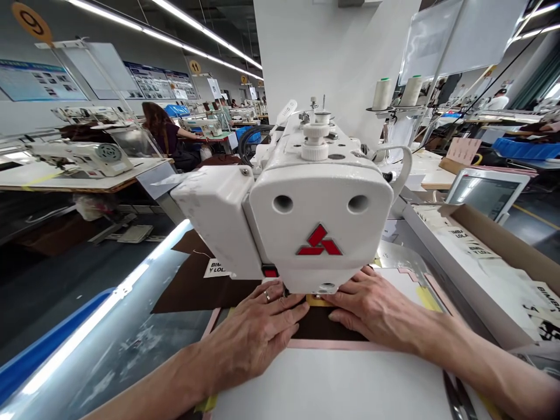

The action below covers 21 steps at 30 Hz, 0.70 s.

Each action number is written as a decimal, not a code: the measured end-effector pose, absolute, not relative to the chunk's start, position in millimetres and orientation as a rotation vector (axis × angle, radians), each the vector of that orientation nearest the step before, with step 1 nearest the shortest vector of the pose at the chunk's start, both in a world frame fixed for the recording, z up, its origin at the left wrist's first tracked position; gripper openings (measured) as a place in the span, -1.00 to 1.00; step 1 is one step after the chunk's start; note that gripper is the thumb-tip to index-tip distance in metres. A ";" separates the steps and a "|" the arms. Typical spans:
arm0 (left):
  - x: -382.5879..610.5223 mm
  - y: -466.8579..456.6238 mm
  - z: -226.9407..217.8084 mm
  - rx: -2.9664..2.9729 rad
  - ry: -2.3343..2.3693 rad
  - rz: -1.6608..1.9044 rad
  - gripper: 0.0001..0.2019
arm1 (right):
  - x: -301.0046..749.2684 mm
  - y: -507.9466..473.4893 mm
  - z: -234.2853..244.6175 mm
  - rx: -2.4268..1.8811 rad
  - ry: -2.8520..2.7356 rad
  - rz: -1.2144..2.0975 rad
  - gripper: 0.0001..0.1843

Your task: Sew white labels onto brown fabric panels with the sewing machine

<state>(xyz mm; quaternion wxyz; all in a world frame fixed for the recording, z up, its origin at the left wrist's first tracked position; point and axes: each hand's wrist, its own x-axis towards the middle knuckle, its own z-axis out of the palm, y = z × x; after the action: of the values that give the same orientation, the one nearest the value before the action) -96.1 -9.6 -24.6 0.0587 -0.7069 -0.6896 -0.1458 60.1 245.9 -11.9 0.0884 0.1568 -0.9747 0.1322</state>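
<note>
1. Well left of the sewing machine head (319, 233), across the aisle, stands another sewing machine (83, 156) on its own table; a seated person (164, 131) works further back.
2. Just left of the machine head and below it, a brown fabric piece (192, 286) lies on the shiny table (131, 344), with a white printed label (216, 268) on it beside the head.
3. The left hand (256, 332) lies flat, fingers spread and together pointing under the head. It grips nothing; it presses down on the dark brown fabric panel (326, 326) at the edge of the white template (350, 382).
4. That panel sits directly under and in front of the machine head, framed by the template's pink border (336, 345). A small yellow tab (318, 301) shows at the needle area between the two hands.
5. The right hand (376, 309) is likewise flat and open, holding nothing, fingertips on the panel just right of the needle area.
6. Judged from this, the step in hand is steadying the panel at the needle. The next move seems to call for even pressure from both palms and fingertips kept out of the needle's path, which the head hides.
7. Right of the machine head, a long cardboard box (503, 239) holds white printed labels (470, 242), loosely stacked.
8. Behind that box stands a tablet screen (487, 195); further right a blue bin (525, 149) sits on another table, contents not discernible.
9. Behind the head, two thread cones (396, 92) stand upright on a stand.
</note>
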 end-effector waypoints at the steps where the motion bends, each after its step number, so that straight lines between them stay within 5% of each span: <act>1: -95.7 -11.0 -25.2 -2.144 -2.084 -0.425 -0.58 | 60.2 245.6 -12.0 0.471 -2.898 0.394 -0.77; 21: -97.1 -60.9 -21.6 -2.118 -2.165 -0.305 -0.53 | 98.3 246.1 -13.2 0.426 -2.910 0.349 -0.46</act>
<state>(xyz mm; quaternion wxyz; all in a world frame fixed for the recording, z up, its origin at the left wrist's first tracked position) -97.1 -60.9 -21.6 0.0490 -0.6950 -0.7104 -0.1001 98.3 246.1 -13.2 0.0901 0.1434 -0.9786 0.1172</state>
